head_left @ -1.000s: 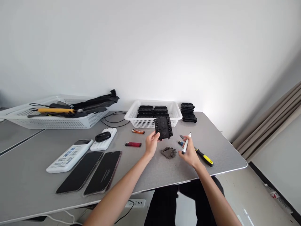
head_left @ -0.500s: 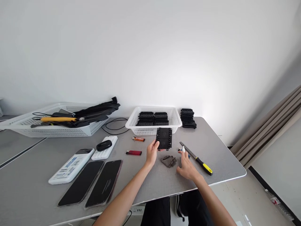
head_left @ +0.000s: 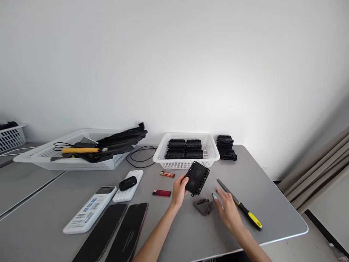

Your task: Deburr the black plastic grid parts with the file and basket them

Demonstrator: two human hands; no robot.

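Observation:
My left hand (head_left: 179, 191) pinches a flat black plastic panel with toothed edges (head_left: 197, 178) by its lower left side. The panel is tilted above the table, in front of the white basket. Over the table to the right, my right hand (head_left: 227, 209) holds a slim white marker pen (head_left: 217, 200), its dark tip pointing up and left; the fingers partly cover it. A crumpled grey cloth (head_left: 203, 206) lies between the two hands. Just right of my right hand is a flat file (head_left: 225, 186) with a black and yellow handle.
Similar black panels (head_left: 185, 149) lie in a white basket (head_left: 187, 165), with another stack (head_left: 226, 147) beside it. Leftward are an orange lighter (head_left: 167, 174), a red lighter (head_left: 161, 193), power banks (head_left: 89, 211), phones (head_left: 128, 233) and a larger basket (head_left: 79, 165) of tools.
The panel has turned from upright to a slant. My right hand has moved away from the spot near the file's tip, and the pen in it now leans left. The camera view has shifted.

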